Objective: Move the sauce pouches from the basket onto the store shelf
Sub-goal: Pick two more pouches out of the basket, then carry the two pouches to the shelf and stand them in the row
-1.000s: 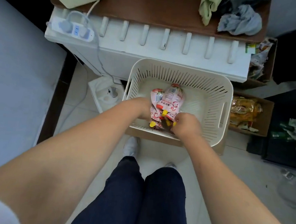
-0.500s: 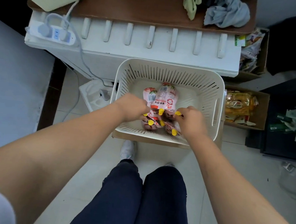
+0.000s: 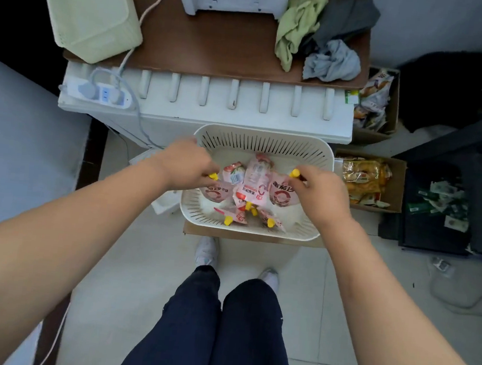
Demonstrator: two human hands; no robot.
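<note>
Below, pale tiled floor [image 3: 256, 251], crowded along the far side by a white shelf unit [image 3: 211, 114] with ribbed dividers, topped by a brown worktop [image 3: 217, 44] carrying a light green basket [image 3: 94, 12] and crumpled cloths [image 3: 321, 37]. Directly in front, resting on a flat piece of cardboard on the floor, a white slotted basket [image 3: 262, 143], no longer holding one tight central clump as a second ago but a spread of pink sauce pouches [image 3: 251, 189] with yellow caps. Now parted: left hand [image 3: 188, 162] drawn toward the basket's left wall, right hand [image 3: 319, 187] drawn toward its right side, each up at about rim height. Left grip clenched on the yellow-capped neck of a pouch [image 3: 217, 190] hanging beneath it; right grip clenched likewise on another pouch [image 3: 281, 192], cap [image 3: 294, 173] poking out beside the fingers. Left behind on the basket floor, several more pouches lying flat and overlapping near the front wall. Reads as the sorting finished and the lift begun: one pouch per hand picked out, none yet on the shelf, so the task barely under way. Likely next, a carry up and forward to the shelf, with care that the soft pouches dangling by their necks clear the rim.
</note>
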